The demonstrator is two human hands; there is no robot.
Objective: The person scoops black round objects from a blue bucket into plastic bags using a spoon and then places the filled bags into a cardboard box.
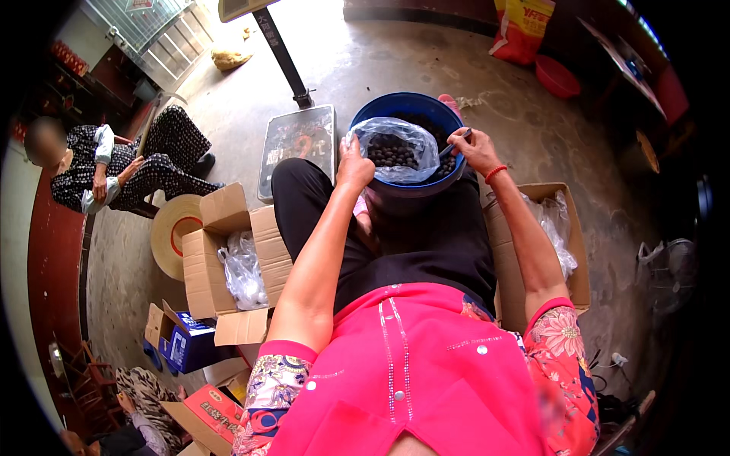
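Note:
A blue plastic bucket (373,104) of small dark round balls stands between the knees. In its mouth sits a clear plastic bag (425,145), open at the top, with dark balls (392,153) inside. My left hand (355,165) grips the bag's rim at the left. My right hand (476,149), with a red bracelet at the wrist, holds a thin handle (450,148) at the bucket's right edge; the tool's lower end is hidden, so its kind cannot be told. More loose balls (446,165) lie in the bucket beside the bag.
A platform scale (297,142) stands just left of the bucket. Open cardboard boxes with plastic bags flank the legs, left (199,271) and right (579,268). A straw hat (162,236) leans by the left box. A seated person (122,154) is at the left; another is lower left.

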